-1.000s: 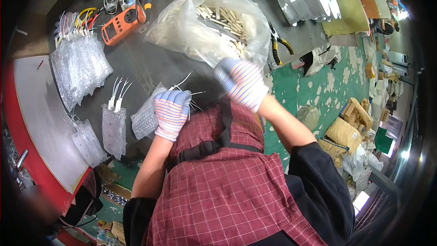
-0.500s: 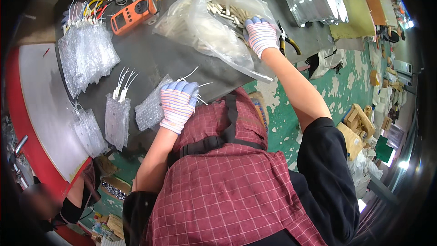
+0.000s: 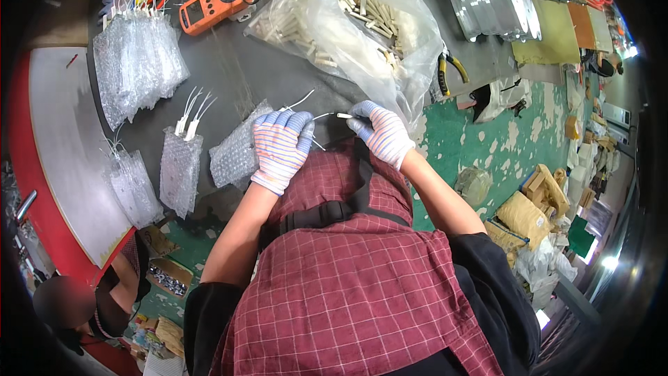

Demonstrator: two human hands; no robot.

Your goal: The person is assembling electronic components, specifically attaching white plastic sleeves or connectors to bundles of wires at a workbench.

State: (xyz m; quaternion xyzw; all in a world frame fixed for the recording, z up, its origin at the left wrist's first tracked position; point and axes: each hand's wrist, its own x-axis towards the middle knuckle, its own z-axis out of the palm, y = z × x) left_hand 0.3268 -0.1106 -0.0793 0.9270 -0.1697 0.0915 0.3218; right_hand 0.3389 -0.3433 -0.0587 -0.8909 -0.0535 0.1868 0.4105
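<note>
My left hand (image 3: 282, 150), in a striped glove, is closed on the wire end of a bubble-wrapped part (image 3: 234, 153) at the table's front edge. Thin white wires stick out past its fingers. My right hand (image 3: 381, 134), gloved alike, pinches a small off-white tube (image 3: 344, 115) between thumb and fingertips. The tube points left, in line with the tip of one wire (image 3: 322, 116); whether the wire is inside it I cannot tell. Just beyond my right hand lies an open clear plastic bag (image 3: 313, 10) with many such tubes (image 3: 379, 17).
Left on the dark table (image 3: 216, 76) lie more bubble-wrapped parts (image 3: 136, 66), one with white-tubed wires (image 3: 180, 174). Behind are an orange multimeter (image 3: 212, 7) and, to the right, black-and-yellow pliers (image 3: 451, 73) and stacked metal plates (image 3: 494, 10). A person (image 3: 104, 299) is at lower left.
My right hand has come out of the plastic bag and down toward my left hand, now with a small tube in its fingertips. My left hand stays on the wrapped part.
</note>
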